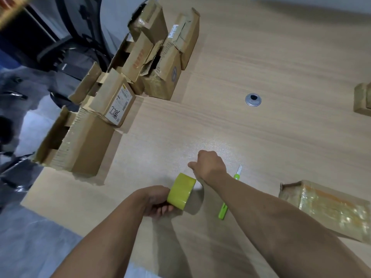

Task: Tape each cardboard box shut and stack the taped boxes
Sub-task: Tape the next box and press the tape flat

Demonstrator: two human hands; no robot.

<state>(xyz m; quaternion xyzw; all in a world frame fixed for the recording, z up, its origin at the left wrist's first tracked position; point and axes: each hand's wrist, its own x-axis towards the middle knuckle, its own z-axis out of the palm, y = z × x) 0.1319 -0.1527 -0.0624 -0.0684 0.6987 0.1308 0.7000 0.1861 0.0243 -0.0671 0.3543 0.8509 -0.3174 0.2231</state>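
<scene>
My left hand (156, 201) grips a yellow-green roll of tape (181, 191) just above the wooden table (261, 67). My right hand (208, 164) is curled just beyond the roll; what its fingers hold is hidden from this angle. A green utility knife (223, 211) lies on the table under my right forearm. Several open, worn cardboard boxes (112, 101) stand in a row along the table's left edge. A box wrapped in clear tape (329, 207) lies at the right.
Part of another box (362, 100) shows at the far right edge. A round metal cable grommet (253, 99) sits in the tabletop. Dark office chairs (66, 51) stand off the table's left side.
</scene>
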